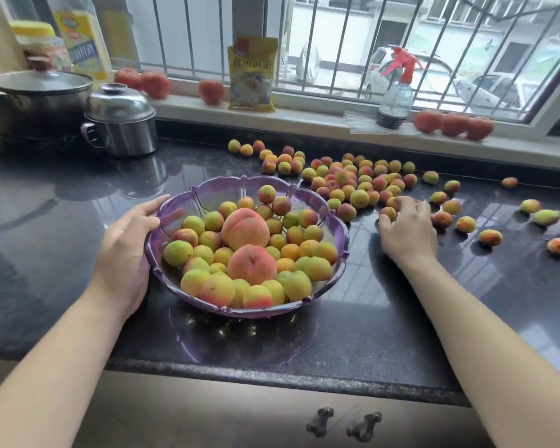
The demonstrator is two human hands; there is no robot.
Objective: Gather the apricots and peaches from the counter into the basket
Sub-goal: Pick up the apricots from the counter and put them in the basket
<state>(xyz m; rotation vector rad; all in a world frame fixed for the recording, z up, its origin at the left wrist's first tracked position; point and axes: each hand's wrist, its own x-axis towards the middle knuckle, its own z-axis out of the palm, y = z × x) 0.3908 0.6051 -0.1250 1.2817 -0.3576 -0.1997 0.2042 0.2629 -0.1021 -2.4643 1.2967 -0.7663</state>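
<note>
A purple plastic basket stands on the dark counter, holding several apricots and two big peaches. My left hand holds the basket's left rim, thumb over the edge. Right of the basket my right hand lies on the counter, its fingers curled around a few apricots at the near edge of the loose pile. Several more apricots are scattered across the counter toward the window and to the right.
A steel pot and a larger lidded pot stand at the back left. On the windowsill are tomatoes, a yellow packet and a spray bottle. The counter's front edge runs below the basket.
</note>
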